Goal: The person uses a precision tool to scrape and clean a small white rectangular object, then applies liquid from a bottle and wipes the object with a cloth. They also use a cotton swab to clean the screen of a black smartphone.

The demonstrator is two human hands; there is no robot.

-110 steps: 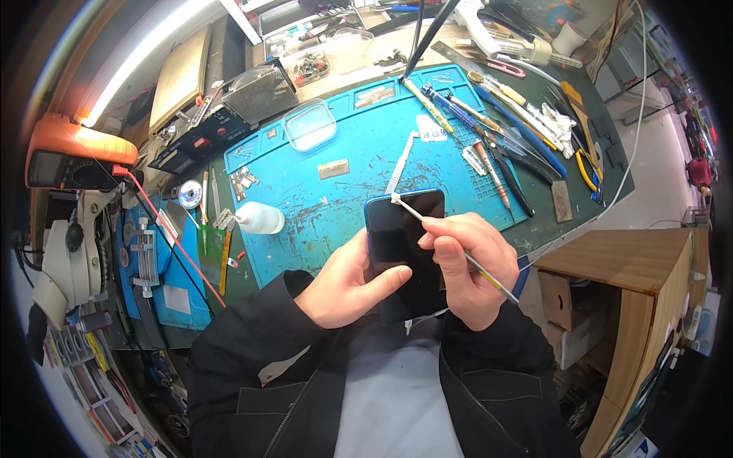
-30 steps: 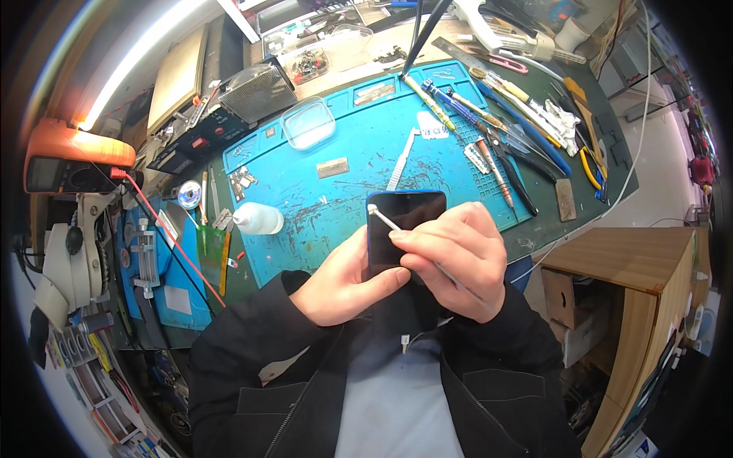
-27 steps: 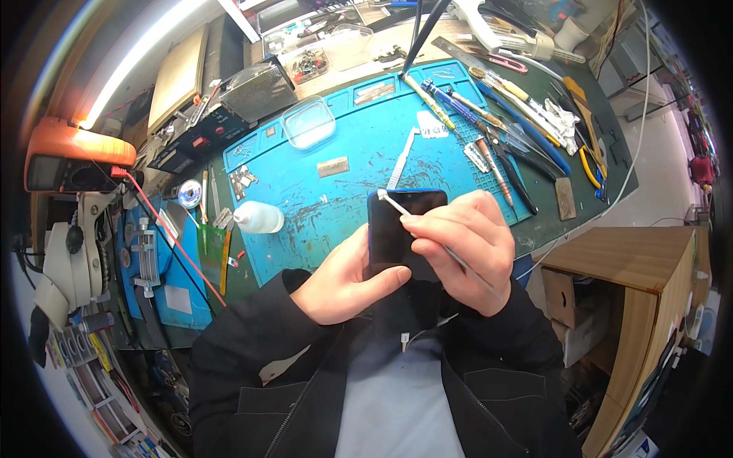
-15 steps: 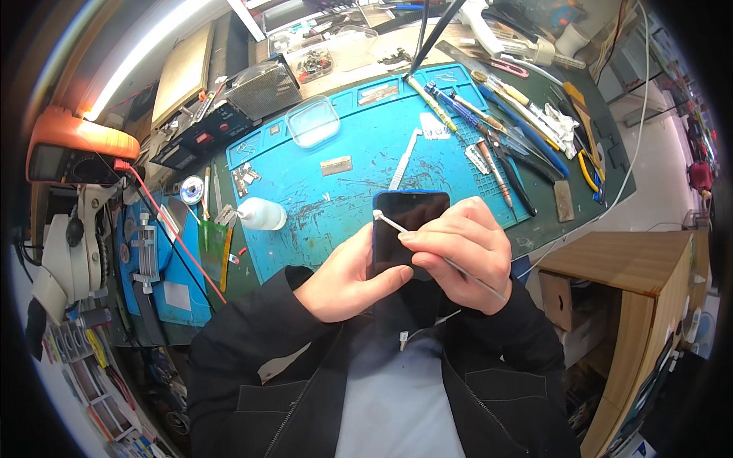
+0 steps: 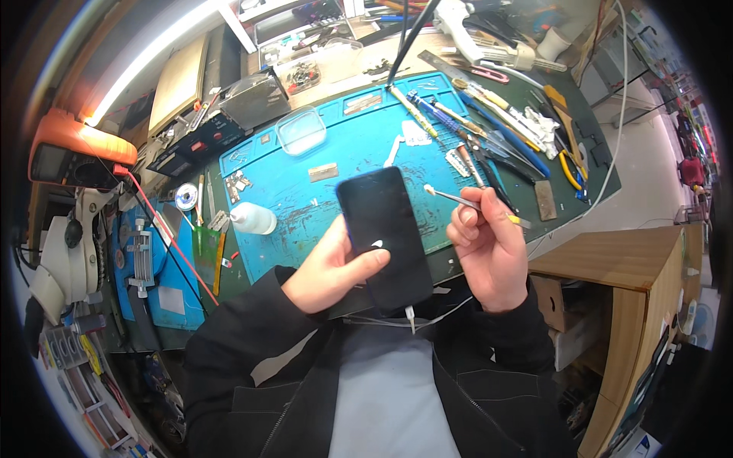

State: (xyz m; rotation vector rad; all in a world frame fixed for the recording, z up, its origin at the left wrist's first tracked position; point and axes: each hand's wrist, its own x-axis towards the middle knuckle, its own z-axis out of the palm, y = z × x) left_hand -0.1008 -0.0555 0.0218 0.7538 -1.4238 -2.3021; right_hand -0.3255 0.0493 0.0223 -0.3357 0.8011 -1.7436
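A dark smartphone is tilted in my left hand, whose fingers grip its left side while the thumb lies over the screen. A small white mark glows on the otherwise black screen. At the phone's lower edge a white cable is plugged in, with its cord running off to the right. Held clear of the phone, my right hand pinches a thin swab-like stick between thumb and fingers. Its pale, rounded tip points up and left, and a bit of yellow shows near its other end.
A blue work mat bears a white plastic bottle, a clear box and a thin metal plate. Several pens, pliers and tweezers crowd its right side. An orange multimeter with red and black leads stands left. A wooden cabinet stands right.
My right hand has moved right, taking the stick's tip away from the phone's upper edge. The phone has tilted, and the white mark now shows on its screen.
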